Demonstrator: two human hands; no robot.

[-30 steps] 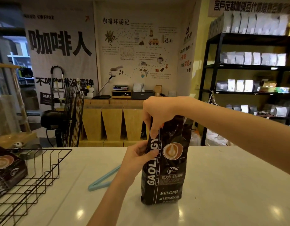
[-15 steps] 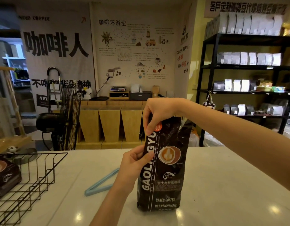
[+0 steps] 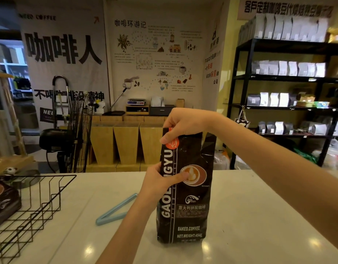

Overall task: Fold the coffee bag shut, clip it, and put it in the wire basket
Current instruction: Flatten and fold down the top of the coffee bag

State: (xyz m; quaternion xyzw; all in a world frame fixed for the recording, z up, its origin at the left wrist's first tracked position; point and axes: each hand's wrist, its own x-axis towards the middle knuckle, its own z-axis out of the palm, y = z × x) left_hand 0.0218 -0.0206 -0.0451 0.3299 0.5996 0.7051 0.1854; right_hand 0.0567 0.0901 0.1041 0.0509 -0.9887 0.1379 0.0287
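Two hands held the bag (image 3: 185,187), which stood upright on the counter (image 3: 250,216). The right hand (image 3: 181,126) pinched its top edge; the left hand (image 3: 160,185) closed around its middle. The bag looked full, heavy and crinkly, so the soft top was the place to fold. Compared with before, the top stood taller and straighter. The clip (image 3: 115,212) lay untouched.
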